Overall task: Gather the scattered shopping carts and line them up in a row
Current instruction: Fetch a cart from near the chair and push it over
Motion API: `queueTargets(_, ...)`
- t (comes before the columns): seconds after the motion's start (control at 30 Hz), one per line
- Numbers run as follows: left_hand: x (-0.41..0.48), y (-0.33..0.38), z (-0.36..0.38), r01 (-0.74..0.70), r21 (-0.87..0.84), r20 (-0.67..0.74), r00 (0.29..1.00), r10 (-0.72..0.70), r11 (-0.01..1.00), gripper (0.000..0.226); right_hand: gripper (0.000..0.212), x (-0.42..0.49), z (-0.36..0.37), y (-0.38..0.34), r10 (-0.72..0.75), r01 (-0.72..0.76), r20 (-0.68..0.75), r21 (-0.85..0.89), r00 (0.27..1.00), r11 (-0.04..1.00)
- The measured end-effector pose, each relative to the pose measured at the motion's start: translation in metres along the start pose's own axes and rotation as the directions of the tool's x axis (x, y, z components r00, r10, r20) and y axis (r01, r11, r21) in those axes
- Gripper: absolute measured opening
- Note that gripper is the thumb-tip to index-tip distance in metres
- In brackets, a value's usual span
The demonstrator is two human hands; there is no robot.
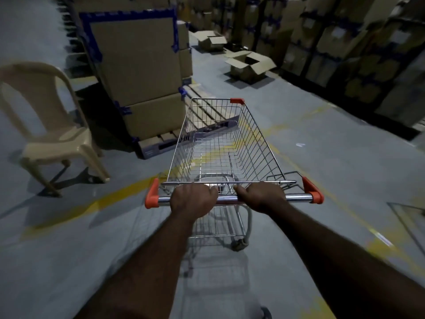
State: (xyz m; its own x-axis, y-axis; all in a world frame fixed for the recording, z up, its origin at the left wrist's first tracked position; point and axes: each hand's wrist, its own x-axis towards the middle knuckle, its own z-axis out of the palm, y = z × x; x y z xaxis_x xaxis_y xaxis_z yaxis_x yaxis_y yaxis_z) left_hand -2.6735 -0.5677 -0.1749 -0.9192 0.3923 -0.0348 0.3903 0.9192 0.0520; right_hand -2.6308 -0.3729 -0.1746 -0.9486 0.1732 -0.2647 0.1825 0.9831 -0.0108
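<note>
Head view, hidden: the fingertips of the left hand [193, 199] and right hand [262, 196] curl under the bar [226, 199], out of sight; only one wheel [239, 244] of the cart [220, 146] shows.
Cut off: a wire frame [408, 217] at the right edge, too partial to identify.
Blurred: racks [345, 38] of cartons on the right.
Counts: one cart, two hands, one chair [46, 125], two open boxes [249, 64].
Grip: both hands clench the bar, near its middle, close together.
Cart: straight ahead on the floor [322, 146], over a yellow line [96, 203], near a stack [138, 65] of taped cartons on a pallet.
</note>
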Motion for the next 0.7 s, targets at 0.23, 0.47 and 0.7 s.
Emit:
queueTargets(0.23, 0.029, 0.062, 0.008, -0.175, -0.033, -0.091, 0.981, 0.171, 0.984, 0.064, 0.081, -0.011, 0.019, 0.074, 0.074, -0.077, -0.269, -0.001, 0.960, 0.997)
queueTargets(0.47, 0.060, 0.130, 0.016, -0.336, -0.016, -0.155, 0.931, 0.330, 0.942, 0.061, 0.057, -0.021, 0.034, 0.149, 0.101, -0.128, -0.529, -0.014, 0.842, 0.992)
queueTargets(0.7, 0.097, 0.207, 0.022, -0.405, -0.039, -0.165, 0.904, 0.394, 0.913, 0.060, 0.058, -0.020, 0.037, 0.221, 0.199, -0.215, -0.566, 0.039, 0.800, 0.976)
